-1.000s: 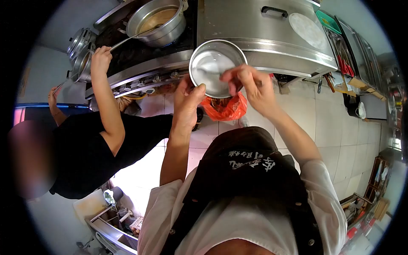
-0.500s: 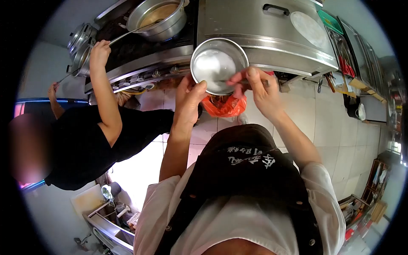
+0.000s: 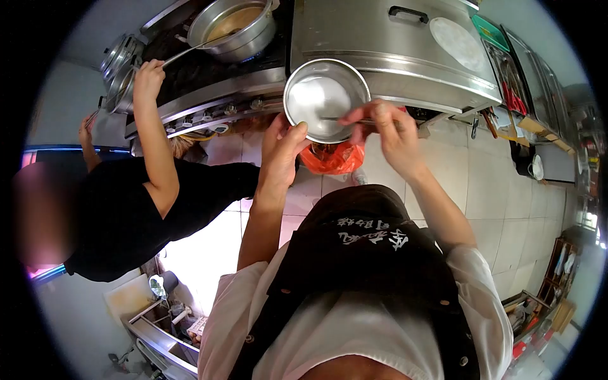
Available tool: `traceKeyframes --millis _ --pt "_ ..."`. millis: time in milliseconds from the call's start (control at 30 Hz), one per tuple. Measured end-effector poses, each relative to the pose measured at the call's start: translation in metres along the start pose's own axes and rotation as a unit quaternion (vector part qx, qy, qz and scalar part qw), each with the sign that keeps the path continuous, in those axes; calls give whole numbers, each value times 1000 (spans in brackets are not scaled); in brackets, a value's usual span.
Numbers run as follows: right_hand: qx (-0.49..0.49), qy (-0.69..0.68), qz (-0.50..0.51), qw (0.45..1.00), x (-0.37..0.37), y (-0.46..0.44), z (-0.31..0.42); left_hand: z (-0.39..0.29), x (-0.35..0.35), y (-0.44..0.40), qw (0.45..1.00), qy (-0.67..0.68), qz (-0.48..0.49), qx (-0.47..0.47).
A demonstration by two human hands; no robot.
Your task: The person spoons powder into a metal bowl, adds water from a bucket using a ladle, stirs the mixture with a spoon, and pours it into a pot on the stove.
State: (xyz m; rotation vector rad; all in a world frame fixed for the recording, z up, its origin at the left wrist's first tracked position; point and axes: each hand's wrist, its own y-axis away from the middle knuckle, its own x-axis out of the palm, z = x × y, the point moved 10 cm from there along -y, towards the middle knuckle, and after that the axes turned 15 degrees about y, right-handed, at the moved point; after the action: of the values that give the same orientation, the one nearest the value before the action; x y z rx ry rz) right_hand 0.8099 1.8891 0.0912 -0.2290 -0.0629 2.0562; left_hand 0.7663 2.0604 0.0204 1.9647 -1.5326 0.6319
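Note:
A round metal bowl (image 3: 347,75) with white contents (image 3: 322,96) is held in front of me over the floor. My left hand (image 3: 281,147) grips its near left rim, with the thumb over the edge. My right hand (image 3: 387,130), slightly blurred, is closed around a thin metal utensil (image 3: 329,119) at the bowl's right side. The utensil reaches into the bowl towards the white contents; its far end cannot be made out, so its kind is unclear. Below the bowl hangs or stands a red plastic bag (image 3: 333,158), partly covered by it.
On the left, a person in black (image 3: 126,215) holds a long-handled ladle (image 3: 196,47) in a large pot (image 3: 258,39) on the stove (image 3: 171,82). A steel counter (image 3: 354,31) stands straight ahead. Tools and a green tray (image 3: 491,31) are at the far right.
My right hand and the utensil have shifted slightly within the bowl, and more of the utensil's shaft shows. The bowl stays nearly in place. The other person's far hand has moved a little.

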Motion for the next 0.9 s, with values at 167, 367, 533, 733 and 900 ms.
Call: traceKeyframes --millis 167,367,533,733,900 --pt "-116 84 -51 988 -5 -17 25 1 4 3 1000 23 -1 9" --pt "-58 217 -85 971 -36 1 11 -1 -3 4 999 16 -31 17" --pt "22 36 -4 999 2 6 3 6 -10 0 999 15 -27 10" --pt "-45 66 -77 994 -17 -25 14 2 -5 0 999 31 -10 1" --pt "-7 171 -47 984 -27 -13 10 -6 -12 1 1000 3 -19 -7"
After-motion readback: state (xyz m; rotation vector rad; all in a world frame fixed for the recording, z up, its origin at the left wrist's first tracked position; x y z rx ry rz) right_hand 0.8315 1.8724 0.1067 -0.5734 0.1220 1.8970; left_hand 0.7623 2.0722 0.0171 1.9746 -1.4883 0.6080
